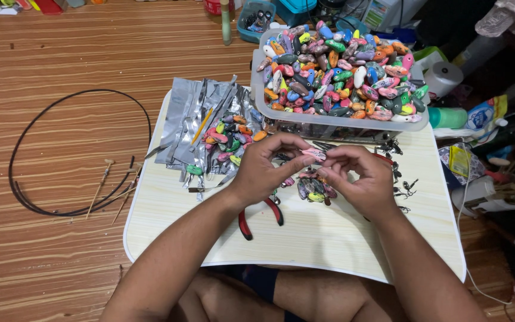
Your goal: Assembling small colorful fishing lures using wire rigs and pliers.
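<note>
Fingers of both hands meet on one small pink lure body (315, 154), held just above the pale worktop (329, 238) in front of the clear tub of painted lures (341, 122). Its long axis lies roughly left to right, spanning the two grips: the left hand (263, 170) pinches one end, the right hand (359, 179) the other, seemingly with fingertips pressed together. Neither hand is clearly nearer.

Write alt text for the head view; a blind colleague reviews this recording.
Two hands, left and right, hold a small pink lure between their fingertips over a pale tray. Behind them sits a tub heaped with colourful lures; red pliers, foil and loose lures lie on the tray.
</note>
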